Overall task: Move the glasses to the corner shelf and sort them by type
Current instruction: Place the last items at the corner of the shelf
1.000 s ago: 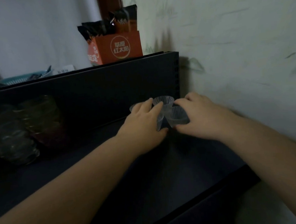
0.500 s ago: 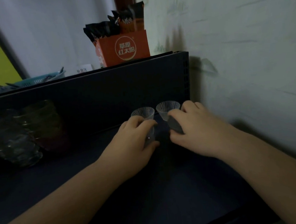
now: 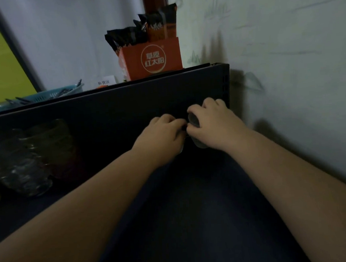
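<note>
Both hands are reaching deeper toward the shelf's far right corner than half a second ago, and the two glass rims that were showing above the knuckles are now mostly covered. The dark shelf (image 3: 204, 210) is carrying everything, its back panel (image 3: 115, 106) running along the far edge and ending beside the pale wall (image 3: 286, 61). Along the left edge, a cluster of stacked clear glasses (image 3: 26, 157) is standing in deep shadow, well apart from the hands. Above the back panel an orange box (image 3: 152, 59) of dark sachets is sitting near the wall, with a blue basket (image 3: 61, 93) further left. The right hand (image 3: 212, 124) is curling around a small clear glass (image 3: 193, 119) close to the far right corner, fingers and thumb closing on its sides. The left hand (image 3: 164, 135) is lying just beside it, fingers bent downward; a sliver of glass seems to be peeking under its palm, but whether it is gripping anything I cannot tell.
</note>
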